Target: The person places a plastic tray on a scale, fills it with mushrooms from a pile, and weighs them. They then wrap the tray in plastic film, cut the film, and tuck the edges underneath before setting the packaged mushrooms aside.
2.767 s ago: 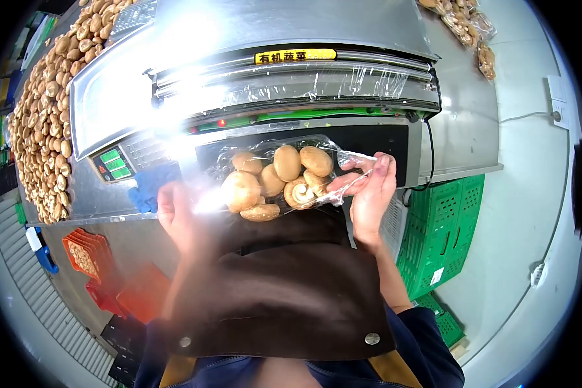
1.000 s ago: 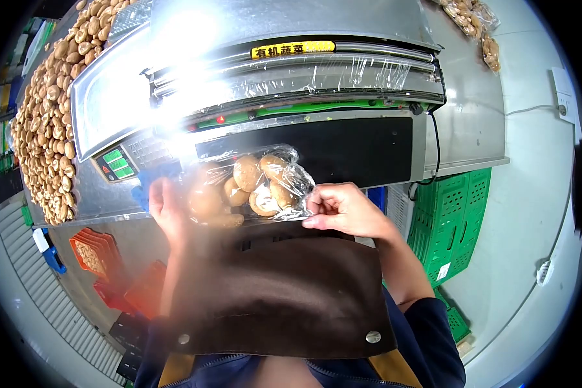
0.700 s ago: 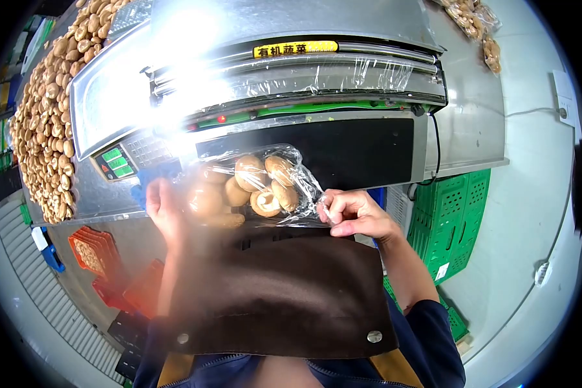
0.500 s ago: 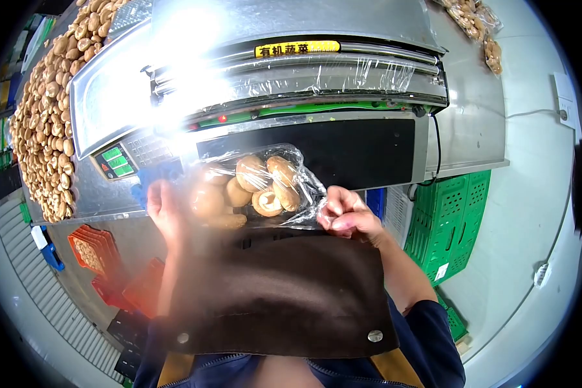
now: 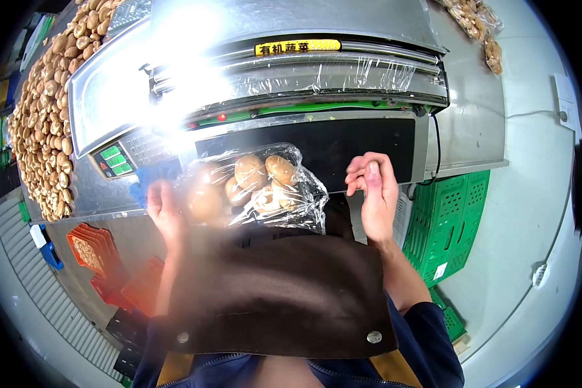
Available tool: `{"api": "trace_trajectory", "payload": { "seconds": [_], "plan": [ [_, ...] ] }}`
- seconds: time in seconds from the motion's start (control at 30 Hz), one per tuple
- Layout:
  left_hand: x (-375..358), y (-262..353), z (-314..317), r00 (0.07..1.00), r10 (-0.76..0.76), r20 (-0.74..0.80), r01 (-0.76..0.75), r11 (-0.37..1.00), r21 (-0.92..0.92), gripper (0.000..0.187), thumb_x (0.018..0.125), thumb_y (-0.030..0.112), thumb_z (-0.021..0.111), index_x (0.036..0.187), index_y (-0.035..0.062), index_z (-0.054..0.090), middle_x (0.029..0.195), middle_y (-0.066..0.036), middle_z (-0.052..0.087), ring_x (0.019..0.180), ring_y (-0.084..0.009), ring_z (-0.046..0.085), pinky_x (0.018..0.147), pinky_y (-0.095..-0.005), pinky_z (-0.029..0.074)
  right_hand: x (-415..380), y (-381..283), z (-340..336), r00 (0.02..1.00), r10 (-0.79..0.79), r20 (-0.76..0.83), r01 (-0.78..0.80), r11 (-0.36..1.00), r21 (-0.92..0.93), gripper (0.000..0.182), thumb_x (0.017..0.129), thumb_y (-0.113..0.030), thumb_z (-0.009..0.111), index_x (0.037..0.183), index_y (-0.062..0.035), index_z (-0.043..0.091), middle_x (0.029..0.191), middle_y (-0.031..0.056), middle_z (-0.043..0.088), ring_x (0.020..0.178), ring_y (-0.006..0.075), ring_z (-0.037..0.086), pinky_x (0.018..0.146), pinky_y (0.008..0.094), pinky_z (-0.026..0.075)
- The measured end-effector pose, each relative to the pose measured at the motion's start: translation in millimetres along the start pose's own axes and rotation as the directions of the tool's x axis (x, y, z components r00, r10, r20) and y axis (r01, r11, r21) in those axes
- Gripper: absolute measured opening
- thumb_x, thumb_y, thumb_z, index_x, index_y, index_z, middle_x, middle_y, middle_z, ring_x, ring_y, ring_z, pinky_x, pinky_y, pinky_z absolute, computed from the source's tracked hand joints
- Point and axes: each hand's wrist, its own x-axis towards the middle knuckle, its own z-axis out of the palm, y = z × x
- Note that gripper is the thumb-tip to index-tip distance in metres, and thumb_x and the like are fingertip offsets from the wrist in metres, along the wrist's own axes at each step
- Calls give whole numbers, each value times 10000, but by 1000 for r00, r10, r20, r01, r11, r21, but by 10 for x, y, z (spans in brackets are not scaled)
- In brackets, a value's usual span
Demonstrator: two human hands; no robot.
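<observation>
A pack of brown shiitake mushrooms (image 5: 250,171) in clear plastic film (image 5: 307,204) lies at the front edge of the wrapping machine. Several caps show through the shiny wrap, and its loose right end is crumpled. Beside the pack's left end is my left hand (image 5: 167,210), its fingers hazy, so their grip on the film cannot be made out. My right hand (image 5: 376,194) is raised to the right of the pack, apart from the film, with loosely bent fingers, the thumb apart and nothing held.
Behind the pack stands the wrapping machine (image 5: 304,139) with its film rollers. A scale display (image 5: 114,161) and a blue cloth (image 5: 155,178) are to the left, near a large heap of mushrooms (image 5: 48,123). Green crates (image 5: 446,223) stand right; orange crates (image 5: 90,242) are lower left.
My right hand has let go of the film's right end and moved up and right. That end of the film has sagged loose. My left hand has hardly moved.
</observation>
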Motion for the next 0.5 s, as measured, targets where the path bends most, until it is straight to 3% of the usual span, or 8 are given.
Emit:
{"api": "trace_trajectory", "payload": {
  "seconds": [0.1, 0.2, 0.27, 0.37, 0.47, 0.5],
  "plan": [
    [-7, 5, 21, 1000, 10, 7, -9, 1000, -5, 109, 968, 134, 522, 882, 70, 541, 593, 78, 376, 466, -4, 284, 411, -187, 217, -41, 8, -28, 962, 48, 270, 22, 968, -250, 242, 890, -230, 606, 969, -18, 519, 767, 41, 574, 669, 95, 531, 608, 238, 445],
    [-23, 7, 34, 1000, 11, 12, -11, 1000, -15, 111, 968, 136, 524, 881, 69, 541, 599, 82, 374, 468, -3, 278, 411, -186, 214, -133, -14, 151, 941, 68, 333, 71, 918, -391, 280, 876, -262, 662, 882, -19, 524, 693, 30, 550, 622, 64, 497, 555, 235, 424],
    [-41, 44, 62, 1000, 9, 11, -9, 1000, -14, 109, 968, 137, 525, 881, 74, 542, 602, 86, 373, 470, -1, 275, 411, -185, 211, -200, 1, 241, 947, 181, 267, -117, 964, -240, 269, 927, -253, 612, 830, -21, 518, 675, -6, 540, 611, 48, 487, 551, 220, 416],
    [-43, 33, 24, 1000, -23, -1, 23, 1000, -21, 98, 966, 144, 532, 885, 88, 541, 606, 92, 369, 472, 3, 273, 408, -183, 207, -218, 73, 336, 990, 67, 120, -70, 997, 22, 221, 968, -199, 543, 831, -29, 506, 695, 0, 528, 627, 55, 503, 589, 216, 426],
    [-53, 28, 8, 1000, -21, -21, 20, 999, -51, 86, 961, 153, 543, 889, 106, 541, 610, 98, 369, 475, 10, 278, 409, -177, 212, -141, 32, 386, 983, 167, 71, -181, 943, 280, 267, 985, -256, 503, 854, -24, 487, 709, 36, 528, 593, 103, 537, 567, 245, 453],
    [-57, 26, -6, 999, -20, -27, 19, 999, -37, 83, 960, 155, 546, 891, 109, 540, 613, 100, 371, 478, 12, 283, 408, -174, 215, -100, 16, 389, 979, 200, 35, -202, 940, 274, 321, 992, -321, 472, 857, -30, 481, 720, 54, 538, 576, 120, 538, 544, 255, 449]
  ]
}}
